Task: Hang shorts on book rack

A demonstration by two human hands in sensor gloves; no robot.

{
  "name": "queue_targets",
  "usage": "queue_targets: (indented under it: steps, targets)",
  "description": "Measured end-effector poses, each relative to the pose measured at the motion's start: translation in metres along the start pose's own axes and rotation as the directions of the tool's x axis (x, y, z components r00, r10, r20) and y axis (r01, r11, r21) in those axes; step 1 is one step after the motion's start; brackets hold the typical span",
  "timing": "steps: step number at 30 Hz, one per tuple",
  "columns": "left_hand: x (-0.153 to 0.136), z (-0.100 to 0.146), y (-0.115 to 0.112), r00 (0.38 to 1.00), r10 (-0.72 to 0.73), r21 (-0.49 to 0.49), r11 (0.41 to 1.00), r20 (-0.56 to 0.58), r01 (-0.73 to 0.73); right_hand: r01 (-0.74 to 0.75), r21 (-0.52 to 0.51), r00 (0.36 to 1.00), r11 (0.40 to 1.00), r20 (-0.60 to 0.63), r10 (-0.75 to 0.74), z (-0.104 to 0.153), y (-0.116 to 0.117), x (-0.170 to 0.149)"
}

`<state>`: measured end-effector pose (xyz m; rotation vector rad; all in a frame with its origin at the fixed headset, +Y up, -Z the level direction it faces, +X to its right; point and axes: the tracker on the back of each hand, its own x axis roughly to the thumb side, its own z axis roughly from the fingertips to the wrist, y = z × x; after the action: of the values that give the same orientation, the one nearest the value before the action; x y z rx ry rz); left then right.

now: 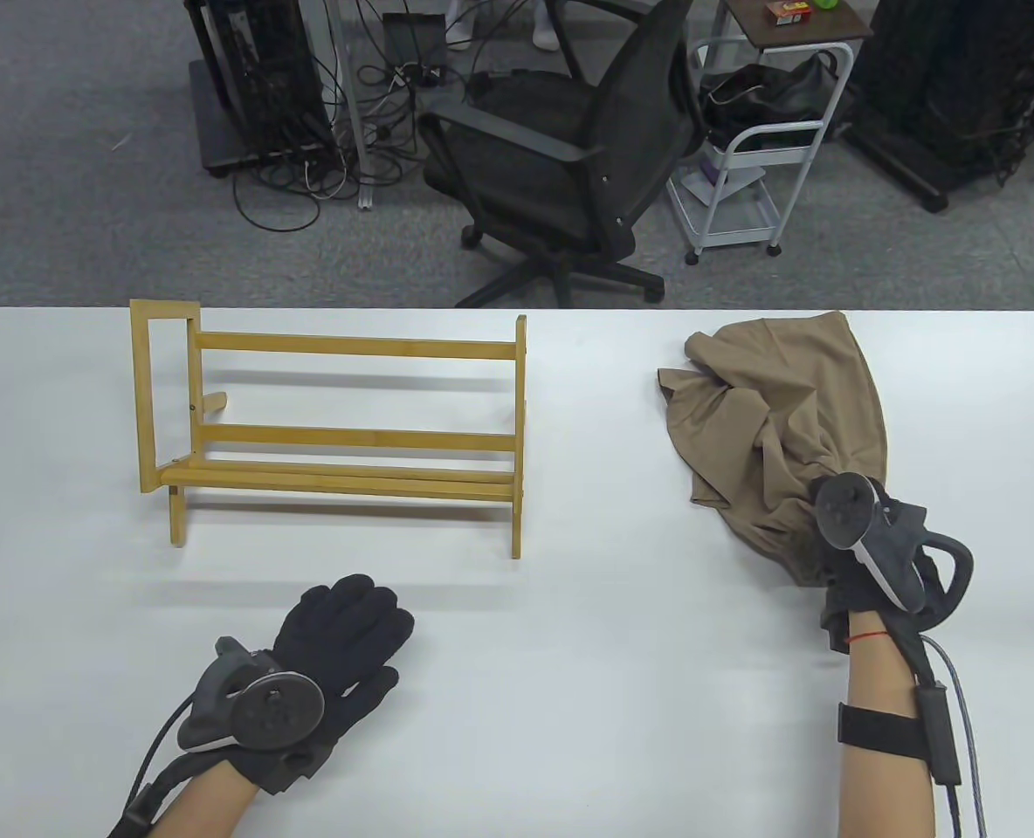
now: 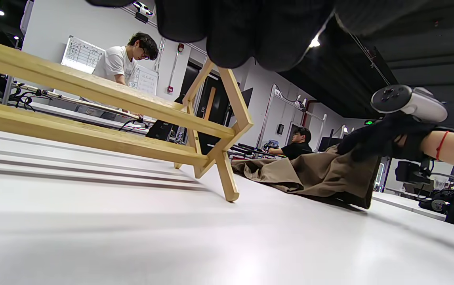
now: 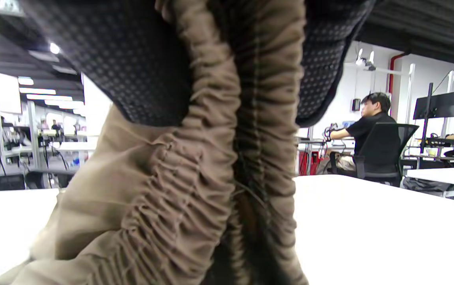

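- Nearest the camera, the left hand [image 1: 342,642] rests flat on the white table [image 1: 587,611], fingers spread and holding nothing.
- Over on the right, the right hand [image 1: 866,546] clutches the gathered waistband of the tan shorts [image 1: 788,410], which lie crumpled on the table.
- Well apart to the left stands the wooden book rack [image 1: 342,428], upright.

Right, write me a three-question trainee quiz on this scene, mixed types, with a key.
1. True or false: the shorts already hang on the book rack.
2. Which hand grips the shorts' gathered waistband? A) left hand B) right hand C) both
3. Fill in: the left hand rests on the ____, in front of the rack.

Key: 1 false, they lie crumpled on the table to the rack's right; 2 B; 3 table.
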<state>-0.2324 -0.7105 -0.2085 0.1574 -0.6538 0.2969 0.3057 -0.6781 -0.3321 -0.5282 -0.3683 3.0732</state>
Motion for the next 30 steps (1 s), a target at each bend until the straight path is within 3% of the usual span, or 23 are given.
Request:
queue_targets:
  steps: [12,20,30]
  targets:
    - [-0.001,-0.001,-0.001,1.000,-0.001,-0.005,1.000,-0.006,0.001,0.152,-0.226,0.988,0.962,0.039,-0.147,0.017,-0.071,0.002]
    - [-0.002,-0.001,-0.001,1.000,-0.002,-0.009,1.000,-0.014,0.002,0.251,-0.389,0.968,0.887,0.109,-0.227,0.042,-0.120,0.002]
    - [-0.003,-0.002,-0.001,1.000,0.003,-0.014,1.000,-0.017,-0.003,0.341,-0.519,0.940,0.784,0.183,-0.288,0.070,-0.157,-0.001]
